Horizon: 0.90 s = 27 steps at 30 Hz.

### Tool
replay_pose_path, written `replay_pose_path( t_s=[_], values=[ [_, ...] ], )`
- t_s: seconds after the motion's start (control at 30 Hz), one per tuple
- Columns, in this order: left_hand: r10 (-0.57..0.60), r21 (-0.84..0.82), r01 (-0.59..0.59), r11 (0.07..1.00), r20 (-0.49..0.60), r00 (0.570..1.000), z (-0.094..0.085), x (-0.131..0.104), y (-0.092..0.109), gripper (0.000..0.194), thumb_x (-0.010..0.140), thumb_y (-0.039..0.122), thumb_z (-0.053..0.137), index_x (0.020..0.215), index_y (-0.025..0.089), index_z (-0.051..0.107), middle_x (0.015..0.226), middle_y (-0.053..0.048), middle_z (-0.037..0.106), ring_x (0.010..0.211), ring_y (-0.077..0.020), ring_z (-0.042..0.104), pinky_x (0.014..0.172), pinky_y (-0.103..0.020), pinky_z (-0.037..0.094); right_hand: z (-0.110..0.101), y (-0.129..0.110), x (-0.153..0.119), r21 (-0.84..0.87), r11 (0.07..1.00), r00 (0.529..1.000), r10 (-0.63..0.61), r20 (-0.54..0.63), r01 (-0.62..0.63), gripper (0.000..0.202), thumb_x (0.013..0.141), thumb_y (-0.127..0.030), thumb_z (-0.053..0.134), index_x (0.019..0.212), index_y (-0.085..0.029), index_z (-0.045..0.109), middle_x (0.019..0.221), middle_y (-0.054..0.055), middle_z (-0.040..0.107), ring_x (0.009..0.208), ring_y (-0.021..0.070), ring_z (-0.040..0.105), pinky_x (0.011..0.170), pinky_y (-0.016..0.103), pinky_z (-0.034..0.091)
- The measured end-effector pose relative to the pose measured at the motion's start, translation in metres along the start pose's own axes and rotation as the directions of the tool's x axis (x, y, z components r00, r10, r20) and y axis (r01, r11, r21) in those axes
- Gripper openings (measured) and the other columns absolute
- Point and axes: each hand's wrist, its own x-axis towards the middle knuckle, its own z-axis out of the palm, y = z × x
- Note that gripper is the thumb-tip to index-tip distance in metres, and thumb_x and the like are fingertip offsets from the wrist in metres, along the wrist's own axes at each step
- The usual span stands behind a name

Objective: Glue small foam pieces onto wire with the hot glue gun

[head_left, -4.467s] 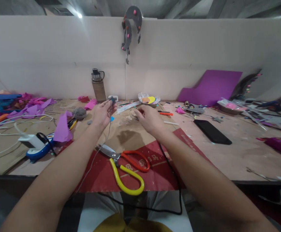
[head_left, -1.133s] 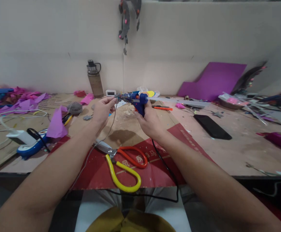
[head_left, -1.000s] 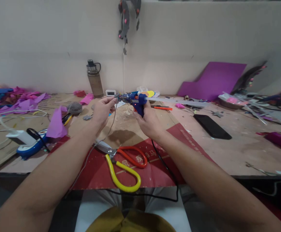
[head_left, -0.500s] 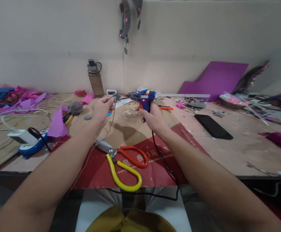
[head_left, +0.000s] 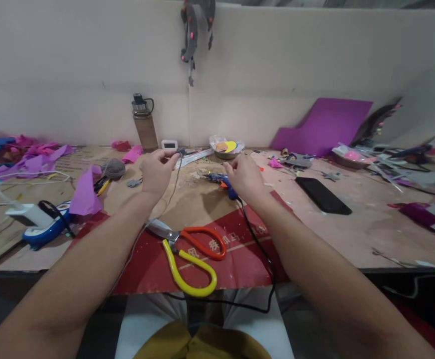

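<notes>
I count two hands: the left hand (head_left: 158,170) pinching one cord (head_left: 178,175), the right hand (head_left: 246,177) curled at one gun (head_left: 219,177) (gripping, I can't tell), lower than a moment ago. One pair of scissors (head_left: 173,236) lies below both.

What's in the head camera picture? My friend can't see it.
A person's left hand pinches a small dark piece, gray string hanging below, over a cluttered table; the right hand partly hides a blue glue gun. Scissors with red and yellow handles lie nearer.
</notes>
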Motion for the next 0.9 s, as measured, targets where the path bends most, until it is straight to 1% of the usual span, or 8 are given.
replay_pose_path(
  t_s=[0.07,0.17,0.23,0.33,0.4,0.47,0.63,0.9],
  values=[
    [0.084,0.055,-0.083,0.995,-0.008,0.996,-0.002,-0.001,0.003,0.016,0.077,0.03,0.067,0.084,0.018,0.075,0.076,-0.004,0.069,0.065,-0.0134,0.057,0.063,-0.025,0.042,0.008,-0.021,-0.002,0.295,0.955,1.0,0.0,0.031,-0.009,0.019,0.081,-0.036,0.055,0.076,-0.022,0.044,0.081,0.006,0.059,0.081,0.0207,0.057,0.081,0.041,0.047],
    [0.195,0.089,-0.195,0.977,0.006,0.981,-0.004,-0.002,0.006,0.013,0.079,0.027,0.066,0.084,0.02,0.075,0.084,-0.005,0.07,0.071,-0.0145,0.057,0.07,-0.026,0.043,0.025,-0.062,-0.004,0.684,0.693,0.966,0.077,0.245,-0.229,0.031,0.076,-0.037,0.063,0.089,-0.023,0.04,0.085,0.002,0.059,0.08,0.0157,0.06,0.076,0.032,0.048],
    [0.22,0.099,-0.22,0.97,0.017,0.975,-0.005,-0.002,0.007,0.013,0.079,0.025,0.065,0.085,0.02,0.076,0.086,-0.005,0.07,0.072,-0.0146,0.057,0.071,-0.026,0.044,0.035,-0.085,-0.004,0.774,0.516,0.923,0.1,0.372,-0.368,0.04,0.072,-0.035,0.067,0.093,-0.024,0.035,0.087,0.0,0.058,0.077,0.0138,0.061,0.071,0.029,0.049],
    [0.19,0.095,-0.189,0.977,0.001,0.982,-0.006,-0.002,0.007,0.013,0.079,0.025,0.065,0.085,0.02,0.075,0.085,-0.005,0.07,0.07,-0.0141,0.057,0.071,-0.026,0.044,0.047,-0.099,-0.004,0.799,0.408,0.896,0.155,0.415,-0.441,0.043,0.072,-0.029,0.067,0.095,-0.025,0.031,0.083,-0.004,0.053,0.063,0.0094,0.056,0.063,0.026,0.048],
    [0.138,0.064,-0.136,0.989,-0.018,0.99,-0.005,-0.001,0.007,0.013,0.078,0.026,0.066,0.084,0.019,0.075,0.082,-0.004,0.07,0.069,-0.0137,0.058,0.07,-0.026,0.044,0.052,-0.097,-0.005,0.806,0.427,0.911,0.162,0.379,-0.411,0.036,0.075,-0.026,0.063,0.096,-0.025,0.033,0.078,-0.006,0.05,0.057,0.0077,0.05,0.058,0.024,0.046],
    [0.06,-0.001,-0.06,0.998,-0.013,0.998,-0.003,-0.001,0.006,0.014,0.077,0.028,0.068,0.084,0.018,0.075,0.078,-0.004,0.07,0.066,-0.0132,0.058,0.065,-0.025,0.044,0.055,-0.09,-0.005,0.79,0.52,0.944,0.127,0.303,-0.324,0.027,0.077,-0.026,0.059,0.094,-0.024,0.038,0.076,-0.006,0.048,0.058,0.008,0.047,0.056,0.022,0.043],
    [-0.062,-0.144,0.065,0.987,0.027,0.998,0.003,-0.002,0.004,0.018,0.076,0.032,0.07,0.084,0.016,0.075,0.073,-0.003,0.07,0.058,-0.0114,0.055,0.057,-0.024,0.042,0.052,-0.076,-0.003,0.692,0.718,0.996,0.016,0.089,-0.073,0.004,0.082,-0.023,0.055,0.083,-0.02,0.052,0.077,-0.002,0.054,0.07,0.0101,0.049,0.067,0.024,0.043],
    [-0.079,-0.188,0.09,0.978,0.068,0.995,0.006,-0.006,0.01,0.017,0.074,0.031,0.071,0.08,0.016,0.075,0.068,-0.002,0.067,0.054,-0.0095,0.052,0.053,-0.024,0.039,0.043,-0.072,0.0,0.578,0.816,1.0,0.001,0.017,-0.01,0.011,0.086,-0.027,0.054,0.078,-0.018,0.054,0.075,0.0,0.057,0.073,0.0128,0.052,0.074,0.028,0.04]
  ],
)
